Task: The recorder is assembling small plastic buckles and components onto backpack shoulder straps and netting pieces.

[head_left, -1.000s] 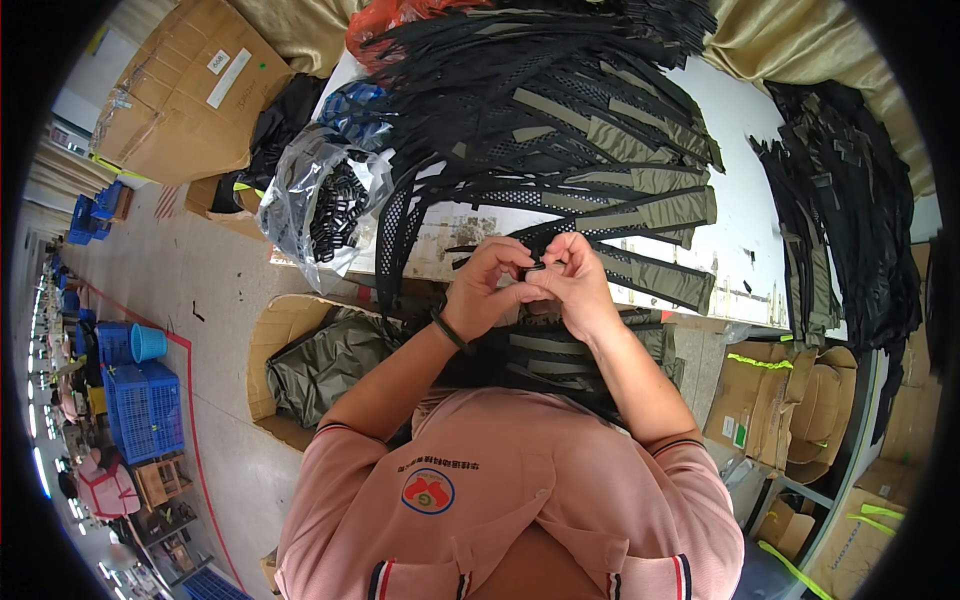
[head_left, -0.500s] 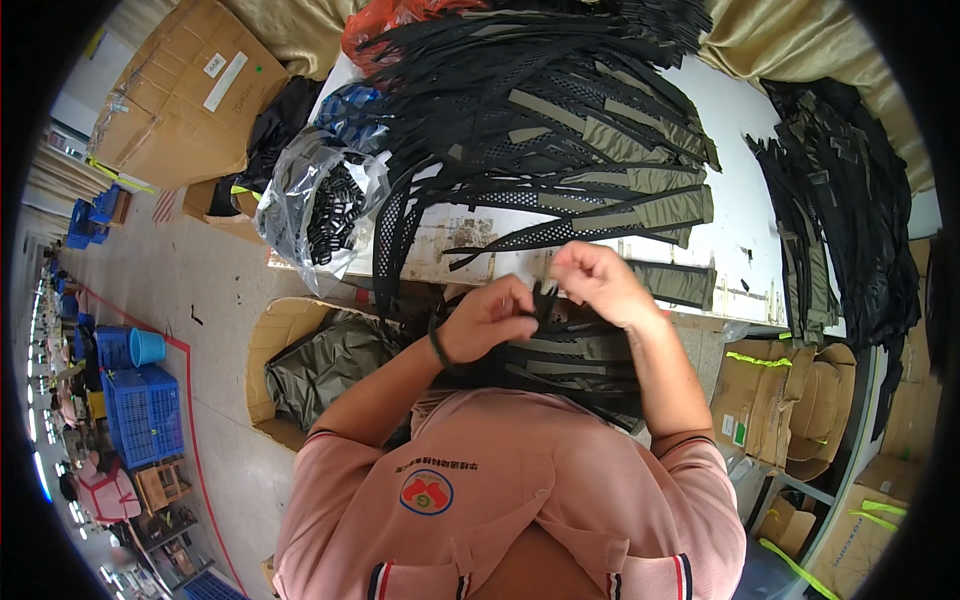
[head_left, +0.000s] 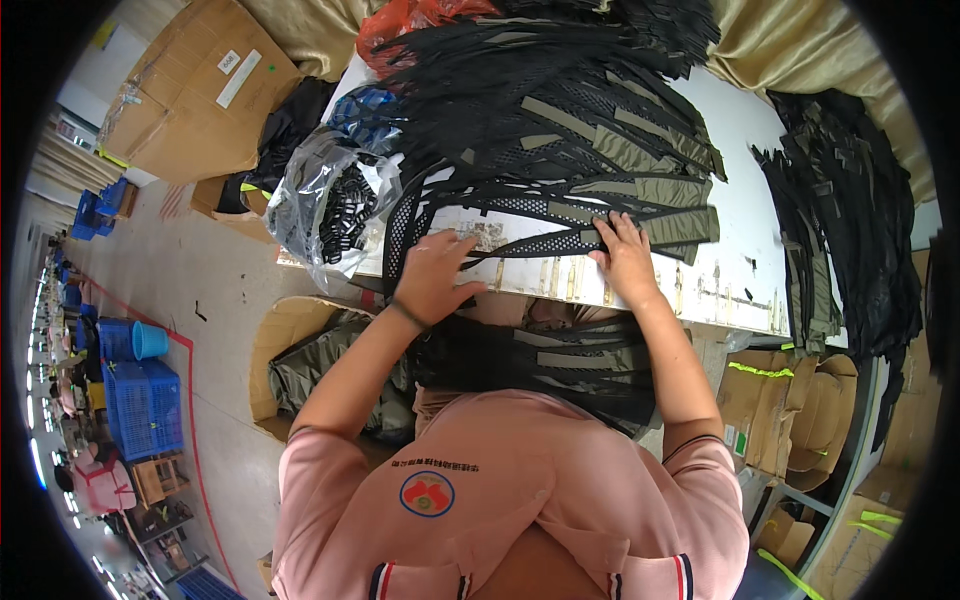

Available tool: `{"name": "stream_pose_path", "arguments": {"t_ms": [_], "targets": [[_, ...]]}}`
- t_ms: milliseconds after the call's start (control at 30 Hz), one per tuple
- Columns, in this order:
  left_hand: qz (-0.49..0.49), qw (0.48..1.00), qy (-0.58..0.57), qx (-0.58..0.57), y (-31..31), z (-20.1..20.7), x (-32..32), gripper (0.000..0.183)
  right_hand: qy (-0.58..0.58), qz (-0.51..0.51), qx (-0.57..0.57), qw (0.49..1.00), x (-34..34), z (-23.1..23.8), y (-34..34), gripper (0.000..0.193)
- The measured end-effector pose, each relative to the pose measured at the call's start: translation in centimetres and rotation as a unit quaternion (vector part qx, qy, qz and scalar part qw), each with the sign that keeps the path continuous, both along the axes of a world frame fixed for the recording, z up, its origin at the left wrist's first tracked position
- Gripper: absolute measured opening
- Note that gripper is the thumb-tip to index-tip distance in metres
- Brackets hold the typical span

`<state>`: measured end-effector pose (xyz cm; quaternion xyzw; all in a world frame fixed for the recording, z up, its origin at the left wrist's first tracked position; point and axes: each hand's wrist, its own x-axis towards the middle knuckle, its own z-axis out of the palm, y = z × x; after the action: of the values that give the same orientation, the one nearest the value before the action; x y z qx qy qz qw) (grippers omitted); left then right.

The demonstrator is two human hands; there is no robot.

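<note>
My right hand (head_left: 627, 258) lies with its fingers spread on a black mesh strap (head_left: 545, 243) that has an olive fabric end panel (head_left: 685, 226). My left hand (head_left: 436, 275) is over the table's near edge, thumb and fingers apart, close to the narrow left end of that strap; I see nothing held in it. Beyond both hands spreads a thick pile of similar straps (head_left: 560, 130), their olive panels mostly toward the right. More black and olive straps (head_left: 590, 350) lie across my lap, below the table's edge.
A clear plastic bag of black buckles (head_left: 348, 215) sits at the white table's (head_left: 735, 255) left edge. An open carton (head_left: 268, 350) with dark olive fabric stands lower left. Black straps (head_left: 850, 200) hang at the far right, above cardboard boxes (head_left: 765, 390).
My hands were close together over the lap, pinching a dark strap piece. They have parted and moved up to the table. An olive panel at the table's near edge no longer lies there.
</note>
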<state>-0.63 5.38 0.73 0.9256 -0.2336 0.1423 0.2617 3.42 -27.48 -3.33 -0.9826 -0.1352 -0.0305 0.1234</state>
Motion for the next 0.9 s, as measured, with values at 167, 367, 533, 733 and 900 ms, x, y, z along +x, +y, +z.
{"name": "stream_pose_path", "arguments": {"t_ms": [167,367,533,733,900], "targets": [[-0.046,0.987,0.016,0.154,-1.1,-5.1,3.6,0.025,0.004,-0.054,-0.018,0.998,-2.4,0.9,-0.1,0.057],[-0.04,0.989,0.137,0.039,-1.6,-4.6,3.6,0.017,-0.064,0.125,0.133,0.981,-1.9,4.8,5.7,0.055],[-0.111,0.978,0.168,-0.056,-1.4,-1.2,3.8,0.016,0.073,0.238,0.264,0.932,0.2,2.1,11.3,0.034],[0.302,0.939,0.159,-0.05,13.4,-3.6,9.6,0.027,0.106,0.206,0.228,0.946,0.4,0.1,10.9,0.019],[0.266,0.945,0.188,0.001,14.8,-5.5,12.1,0.041,0.093,0.223,0.14,0.96,0.8,1.3,11.7,0.018]]}}
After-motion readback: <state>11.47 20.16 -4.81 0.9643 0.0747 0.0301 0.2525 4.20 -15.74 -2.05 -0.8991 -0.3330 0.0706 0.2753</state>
